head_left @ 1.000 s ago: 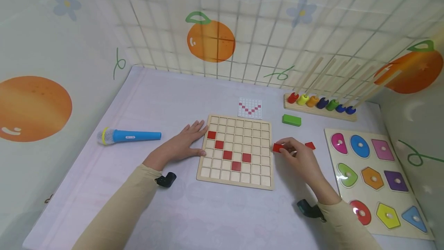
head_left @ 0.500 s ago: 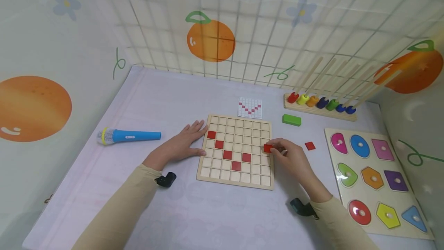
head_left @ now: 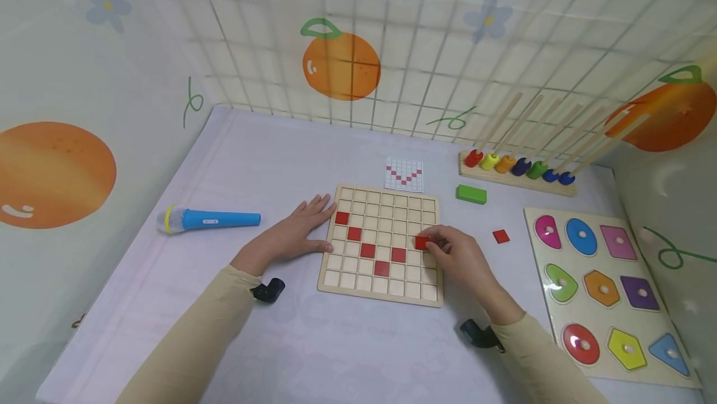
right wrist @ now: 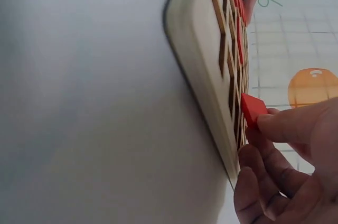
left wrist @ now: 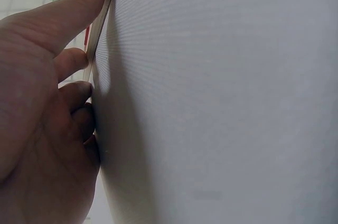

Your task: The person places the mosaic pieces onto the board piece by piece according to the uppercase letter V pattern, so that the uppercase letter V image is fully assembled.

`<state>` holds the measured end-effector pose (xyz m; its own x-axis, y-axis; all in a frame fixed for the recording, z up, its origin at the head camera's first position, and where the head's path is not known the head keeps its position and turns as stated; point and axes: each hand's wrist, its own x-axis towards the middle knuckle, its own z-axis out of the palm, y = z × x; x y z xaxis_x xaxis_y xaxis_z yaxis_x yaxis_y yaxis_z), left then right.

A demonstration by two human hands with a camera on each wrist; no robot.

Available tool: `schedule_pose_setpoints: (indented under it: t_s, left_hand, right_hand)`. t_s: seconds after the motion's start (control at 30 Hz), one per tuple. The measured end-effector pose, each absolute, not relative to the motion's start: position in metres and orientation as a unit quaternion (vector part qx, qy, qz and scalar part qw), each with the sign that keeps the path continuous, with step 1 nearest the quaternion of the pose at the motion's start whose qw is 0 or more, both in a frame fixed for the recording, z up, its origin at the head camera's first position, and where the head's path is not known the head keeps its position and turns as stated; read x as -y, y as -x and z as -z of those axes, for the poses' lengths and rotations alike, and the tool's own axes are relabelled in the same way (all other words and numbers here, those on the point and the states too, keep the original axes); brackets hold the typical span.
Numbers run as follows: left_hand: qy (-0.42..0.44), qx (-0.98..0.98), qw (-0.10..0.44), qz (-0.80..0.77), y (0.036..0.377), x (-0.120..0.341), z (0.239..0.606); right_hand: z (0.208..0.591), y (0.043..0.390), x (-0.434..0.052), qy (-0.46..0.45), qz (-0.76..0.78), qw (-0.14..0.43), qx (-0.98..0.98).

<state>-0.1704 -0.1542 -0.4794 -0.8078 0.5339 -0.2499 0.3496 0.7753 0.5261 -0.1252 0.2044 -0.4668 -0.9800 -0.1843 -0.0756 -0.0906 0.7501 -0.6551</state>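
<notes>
A wooden grid board (head_left: 383, 292) lies on the table, with several red square tiles (head_left: 368, 251) set in its cells along a slanting line that turns up at the right. My right hand (head_left: 460, 258) pinches another red tile (right wrist: 254, 109) between thumb and fingers, over a cell near the board's right side. In the right wrist view that tile is tilted, with one edge at the grid. My left hand (head_left: 291, 233) rests against the board's left edge, fingers spread; the left wrist view shows its thumb (left wrist: 79, 10) touching the rim.
A pattern card (head_left: 404, 174) lies just behind the board. One loose red tile (head_left: 501, 236) and a green block (head_left: 471, 194) are to the right. Farther out are a shape puzzle (head_left: 571, 259) and a bead rack (head_left: 518, 173). A blue toy microphone (head_left: 218, 220) lies at left.
My right hand has carried the red tile leftward from beside the board to over the grid. The loose tile at right has come into full view. My left hand stays put.
</notes>
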Motion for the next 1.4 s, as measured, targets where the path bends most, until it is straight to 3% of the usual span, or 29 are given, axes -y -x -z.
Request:
schedule_pose_setpoints:
  t_s: [1.4]
  left_hand:
    - [-0.242,-0.922,0.194,-0.234,0.169,0.154,0.478]
  right_hand:
    - [0.467,0.131,-0.189,0.115,0.283,0.062,-0.950]
